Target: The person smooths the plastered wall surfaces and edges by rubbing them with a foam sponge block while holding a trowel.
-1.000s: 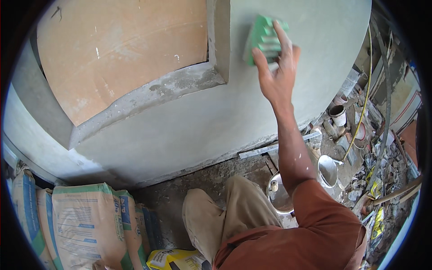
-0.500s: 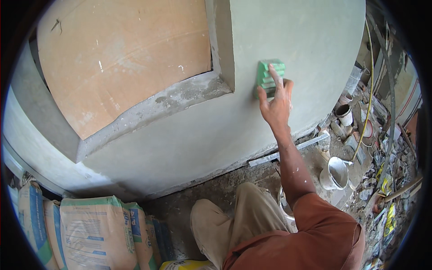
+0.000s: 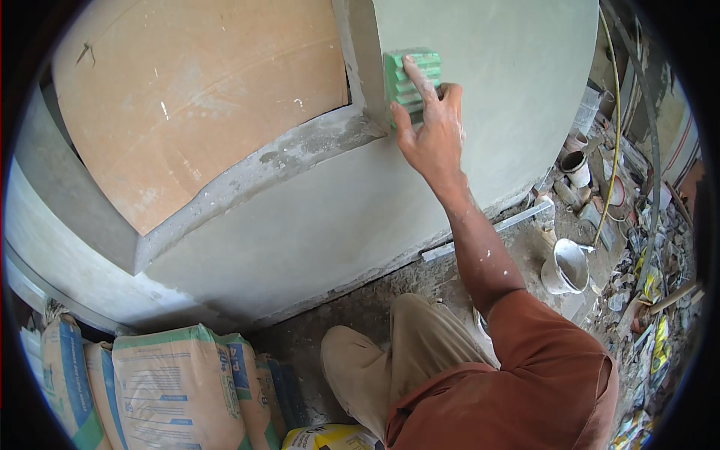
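Observation:
My right hand (image 3: pixel 432 136) grips a green ridged sanding block (image 3: pixel 397 84) against the pale grey plastered wall (image 3: pixel 510 82), just right of the recessed opening's edge. My index finger lies over the block's ridges, with my thumb at its lower left. White residue marks the fingers and forearm. A tan board (image 3: pixel 202 90) covers most of the recess, whose grey ledge (image 3: pixel 277 157) is roughly plastered. My left hand is not in view.
Paper sacks (image 3: pixel 165 382) and a yellow bag (image 3: pixel 330 439) are at lower left, beside my bent knees. At right lie a white bucket (image 3: pixel 562 274), small pots (image 3: pixel 576 174), a long straight bar (image 3: pixel 502 225), a yellow hose (image 3: pixel 616 127) and heaped rubble (image 3: pixel 637 315).
The block in my right hand went down the wall between the first two frames, then moved up and left toward the opening's edge.

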{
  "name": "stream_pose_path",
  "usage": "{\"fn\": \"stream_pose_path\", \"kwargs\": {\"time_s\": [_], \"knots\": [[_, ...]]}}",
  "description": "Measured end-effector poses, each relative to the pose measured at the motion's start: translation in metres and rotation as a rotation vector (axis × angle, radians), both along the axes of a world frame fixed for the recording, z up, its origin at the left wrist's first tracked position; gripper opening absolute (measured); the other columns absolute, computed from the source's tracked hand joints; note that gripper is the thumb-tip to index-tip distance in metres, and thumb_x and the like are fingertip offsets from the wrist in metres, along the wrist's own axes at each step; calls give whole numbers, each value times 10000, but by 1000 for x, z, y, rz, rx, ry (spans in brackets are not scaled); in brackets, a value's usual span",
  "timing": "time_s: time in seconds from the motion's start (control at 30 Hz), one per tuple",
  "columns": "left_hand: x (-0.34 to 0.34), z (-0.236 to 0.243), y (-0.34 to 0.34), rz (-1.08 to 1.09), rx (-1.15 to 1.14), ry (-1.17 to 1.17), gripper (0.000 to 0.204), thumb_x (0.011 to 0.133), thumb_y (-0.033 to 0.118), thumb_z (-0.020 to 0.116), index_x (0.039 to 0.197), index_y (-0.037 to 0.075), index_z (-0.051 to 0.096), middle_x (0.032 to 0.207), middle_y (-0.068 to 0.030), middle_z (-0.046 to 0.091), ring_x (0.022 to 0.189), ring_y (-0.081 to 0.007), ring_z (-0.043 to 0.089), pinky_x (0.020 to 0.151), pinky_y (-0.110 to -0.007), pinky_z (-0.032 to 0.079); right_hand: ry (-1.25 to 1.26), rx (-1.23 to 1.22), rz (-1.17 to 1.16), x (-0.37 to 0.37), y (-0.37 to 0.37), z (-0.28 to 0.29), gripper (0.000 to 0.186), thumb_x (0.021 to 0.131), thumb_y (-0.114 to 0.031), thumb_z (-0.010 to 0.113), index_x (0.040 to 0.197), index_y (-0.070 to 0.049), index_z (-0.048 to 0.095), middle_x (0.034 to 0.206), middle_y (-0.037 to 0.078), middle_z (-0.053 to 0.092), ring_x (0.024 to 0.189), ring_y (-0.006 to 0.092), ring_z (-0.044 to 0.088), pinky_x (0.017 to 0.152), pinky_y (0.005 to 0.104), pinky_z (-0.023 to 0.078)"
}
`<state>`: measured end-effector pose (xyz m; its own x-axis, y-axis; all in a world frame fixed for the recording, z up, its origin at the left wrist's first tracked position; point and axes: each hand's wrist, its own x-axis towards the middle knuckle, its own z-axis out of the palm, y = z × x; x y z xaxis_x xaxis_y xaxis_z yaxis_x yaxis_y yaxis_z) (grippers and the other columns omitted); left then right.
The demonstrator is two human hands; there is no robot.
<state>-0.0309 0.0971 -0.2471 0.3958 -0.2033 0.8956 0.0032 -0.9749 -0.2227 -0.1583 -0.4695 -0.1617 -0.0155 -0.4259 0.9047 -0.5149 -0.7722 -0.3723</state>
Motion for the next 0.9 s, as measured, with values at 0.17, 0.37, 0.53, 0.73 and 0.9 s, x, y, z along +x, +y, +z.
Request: {"fn": "stream_pose_path", "kwargs": {"time_s": [0.17, 0.37, 0.53, 0.73, 0.9], "knots": [[4, 1, 5, -12, 39, -42, 307, 1065, 366, 530, 1156, 133, 709, 1174, -55, 688, 1096, -295, 659, 917, -490, 503, -36, 31, 24, -10, -2, -46, 733, 852, -112, 747, 1515, -308, 503, 1100, 185, 500, 989, 370, 548, 802, 461, 530], [2, -4, 16, 1, 18, -31, 305, 1062, 369, 534, 1150, 136, 709, 1161, -52, 690, 1082, -290, 662, 909, -485, 506, -171, 209, 0, -48, -19, -127, 687, 881, -90, 742, 1512, -235, 515, 1179, 210, 506, 1072, 346, 544, 901, 428, 501], [1, -5, 17, 21, 23, -42, 304, 1060, 372, 537, 1145, 138, 710, 1150, -48, 692, 1069, -286, 665, 902, -482, 508, -145, 15, 137, -10, 11, -48, 675, 883, -103, 742, 1506, -241, 523, 1163, 218, 499, 1077, 356, 525, 892, 427, 501], [1, -1, 10, 38, 67, -87, 301, 1058, 376, 540, 1139, 140, 710, 1138, -45, 695, 1055, -282, 668, 894, -477, 510, -56, 49, 68, 1, 7, -53, 719, 845, -119, 760, 1502, -295, 527, 1148, 245, 500, 1089, 416, 524, 907, 467, 494], [3, -4, 8, 74, 82, -111, 310, 1054, 411, 539, 1121, 165, 715, 1109, -33, 700, 1011, -271, 672, 865, -472, 513, -138, 172, -11, -25, -8, -123, 711, 856, -97, 748, 1504, -287, 525, 1151, 241, 491, 1065, 413, 525, 914, 483, 497]]}}
